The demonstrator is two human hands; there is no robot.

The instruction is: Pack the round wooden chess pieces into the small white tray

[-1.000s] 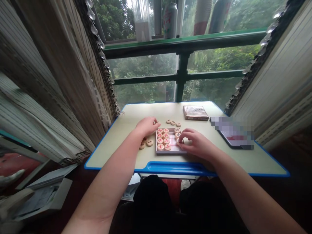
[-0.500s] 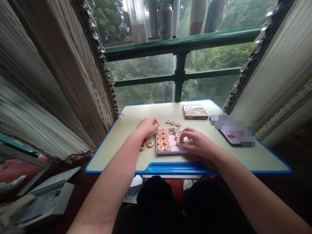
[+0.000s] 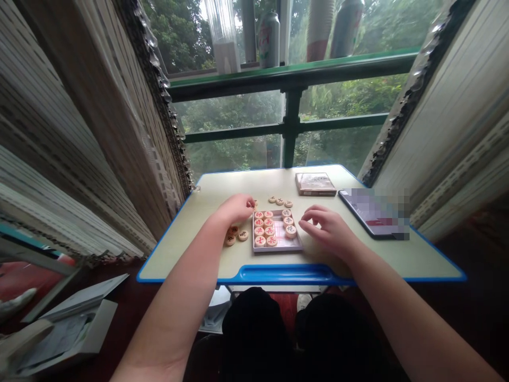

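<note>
A shallow box (image 3: 283, 245) stands on the table with Chinese chess pieces set in it. Red-marked pieces (image 3: 269, 232) form two columns on its left side, and a shorter column of pieces (image 3: 290, 231) runs down its right side. At the box's far left corner my left hand (image 3: 237, 207) has its fingers closed on a Chinese chess piece (image 3: 255, 203), partly hidden by the fingertips. My right hand (image 3: 324, 225) hovers just right of the box, fingers apart and holding nothing. Loose black-marked pieces (image 3: 243, 235) lie by my left wrist; three more pieces (image 3: 280, 201) lie behind the box.
A flat closed box (image 3: 315, 183) lies at the back right of the table (image 3: 199, 260). Nearer on the right is a tablet-like device (image 3: 368, 215), partly blurred. Cans (image 3: 269, 40) and cups (image 3: 318, 32) stand on the window ledge. Curtains hang on both sides.
My right hand has let go of a piece in the right column and drawn back to the right, out of the box. My left hand stays near the far left corner.
</note>
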